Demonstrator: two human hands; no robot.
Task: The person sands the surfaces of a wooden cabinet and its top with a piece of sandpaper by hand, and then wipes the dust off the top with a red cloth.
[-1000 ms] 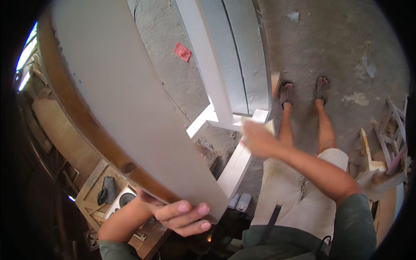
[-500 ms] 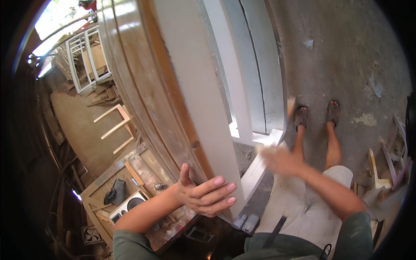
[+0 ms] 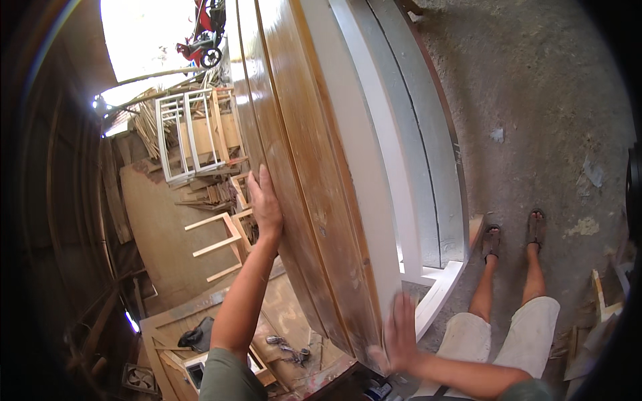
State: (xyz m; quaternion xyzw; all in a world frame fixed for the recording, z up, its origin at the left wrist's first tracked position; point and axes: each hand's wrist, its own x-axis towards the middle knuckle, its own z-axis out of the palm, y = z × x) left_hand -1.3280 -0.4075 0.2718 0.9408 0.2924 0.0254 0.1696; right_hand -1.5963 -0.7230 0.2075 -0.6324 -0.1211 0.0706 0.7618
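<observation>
A long wooden piece stands before me, with a varnished brown plank panel (image 3: 294,147) on its left side. A pale grey board (image 3: 364,174) runs along that panel's right edge. Beyond it are a white frame (image 3: 438,294) and grey planks (image 3: 428,167). My left hand (image 3: 266,207) lies against the panel's left edge, its visible fingers stretched out and the rest hidden. Near the panel's close end, my right hand (image 3: 401,334) is upright with fingers extended, against or just in front of the pale board; contact is hard to tell. It holds nothing visible.
At lower left, a worn wooden worktable (image 3: 294,311) carries a black bag (image 3: 197,334) and small metal tools (image 3: 287,347). A light wooden frame with legs (image 3: 227,240) and white frames (image 3: 190,134) stand farther off. A red motorbike (image 3: 202,50) is outside. My feet are on the concrete floor (image 3: 535,134).
My left hand has moved from the panel's near end to farther along its left edge. My right hand has left the white frame's corner for the panel's near end. The view has shifted.
</observation>
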